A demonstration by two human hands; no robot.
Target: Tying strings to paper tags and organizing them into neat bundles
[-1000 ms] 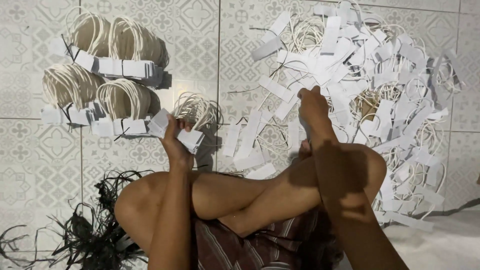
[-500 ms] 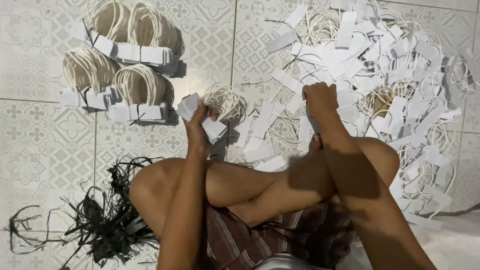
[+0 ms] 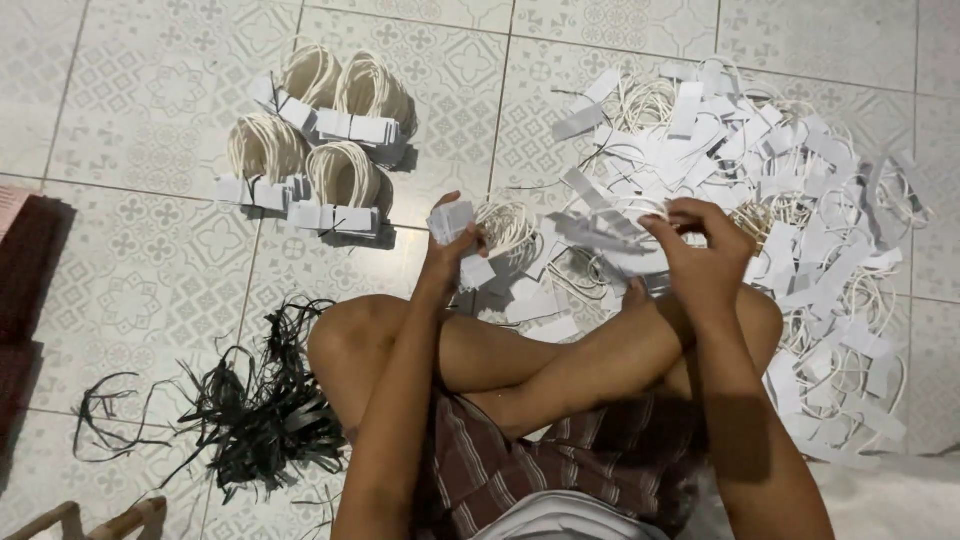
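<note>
My left hand (image 3: 452,255) grips a stack of white paper tags (image 3: 451,218) with cream string loops (image 3: 505,225) hanging off to the right. My right hand (image 3: 702,252) is raised over my crossed legs and pinches a single white tag (image 3: 610,240), blurred by motion, with its thin string. Both hands hover just in front of a big loose heap of white tags and strings (image 3: 800,210) spread over the tiled floor to the right.
Several bundled tag-and-string stacks (image 3: 315,150) lie in a group at the upper left. A tangle of black plastic strips (image 3: 250,400) lies by my left knee. A dark red cloth (image 3: 25,290) sits at the left edge, a wooden piece (image 3: 90,520) at the bottom left.
My right hand has lifted off the heap with one tag and pulled it toward the left hand. The left hand stays on its stack. The view has shifted slightly.
</note>
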